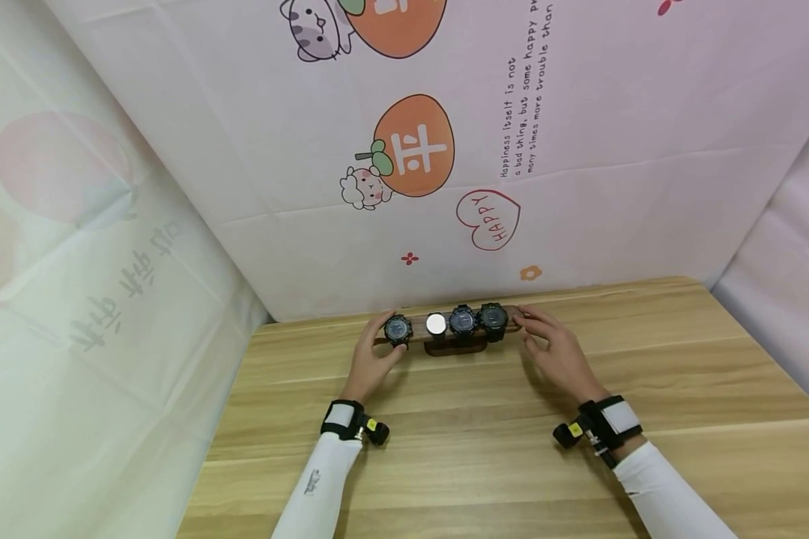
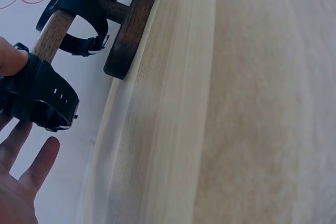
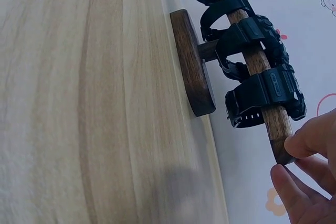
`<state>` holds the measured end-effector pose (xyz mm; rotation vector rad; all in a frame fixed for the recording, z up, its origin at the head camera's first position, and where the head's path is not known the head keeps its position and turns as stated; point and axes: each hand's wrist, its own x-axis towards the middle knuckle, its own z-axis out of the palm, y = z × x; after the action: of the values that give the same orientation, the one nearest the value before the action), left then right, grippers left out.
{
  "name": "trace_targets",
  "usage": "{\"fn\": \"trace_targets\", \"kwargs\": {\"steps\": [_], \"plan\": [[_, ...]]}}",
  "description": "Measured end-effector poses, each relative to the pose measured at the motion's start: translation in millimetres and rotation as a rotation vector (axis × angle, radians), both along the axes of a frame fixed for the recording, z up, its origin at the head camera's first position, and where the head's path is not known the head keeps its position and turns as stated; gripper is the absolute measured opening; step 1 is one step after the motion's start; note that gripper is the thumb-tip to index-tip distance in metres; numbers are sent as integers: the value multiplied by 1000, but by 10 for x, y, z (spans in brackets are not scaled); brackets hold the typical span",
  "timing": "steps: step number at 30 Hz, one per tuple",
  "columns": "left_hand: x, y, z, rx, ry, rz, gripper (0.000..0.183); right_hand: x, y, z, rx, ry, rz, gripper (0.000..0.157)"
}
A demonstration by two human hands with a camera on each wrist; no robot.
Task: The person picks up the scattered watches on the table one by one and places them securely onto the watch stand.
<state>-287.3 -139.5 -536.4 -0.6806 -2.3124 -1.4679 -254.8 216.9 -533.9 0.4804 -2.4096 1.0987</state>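
A dark wooden T-shaped watch stand (image 1: 455, 346) stands at the table's back edge, with several black wristwatches strapped along its bar. My left hand (image 1: 372, 364) is at the bar's left end and pinches the outermost watch (image 1: 398, 329) between thumb and fingers; in the left wrist view its thumb (image 2: 11, 59) lies on the strap (image 2: 46, 90), other fingers spread beside it. With thumb and fingertips, my right hand (image 1: 558, 358) grips the bar's bare right end (image 3: 278, 129), beside a chunky watch (image 1: 493, 317). One watch between them has a face (image 1: 436, 323) glaring white.
The light wood-grain table (image 1: 458, 442) extends toward me from the stand. Right behind the stand rises a white printed cloth (image 1: 297, 247), and another cloth (image 1: 108, 299) hangs along the left side.
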Motion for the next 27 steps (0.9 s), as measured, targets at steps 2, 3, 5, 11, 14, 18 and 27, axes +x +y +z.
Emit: {"fn": "trace_targets", "kwargs": {"steps": [2,3,5,11,14,18,27], "plan": [[-30,2,-53,-7,-4,1,68,3,2,-2,4,-5,1,39],[-33,5,-55,-8,0,-2,68,3,3,-3,2,-6,2,39],[6,40,-4,5,5,-6,68,4,4,-5,0,-11,2,40],[-5,70,-10,17,22,-15,69,5,12,-12,-9,-32,2,43],[-72,42,-92,4,6,-17,69,6,14,-9,-9,-34,3,43],[-112,33,-126,-19,-13,-20,68,10,12,-2,-10,-27,9,43],[-119,97,-100,-21,12,-18,70,15,9,0,-7,-30,15,41]]}}
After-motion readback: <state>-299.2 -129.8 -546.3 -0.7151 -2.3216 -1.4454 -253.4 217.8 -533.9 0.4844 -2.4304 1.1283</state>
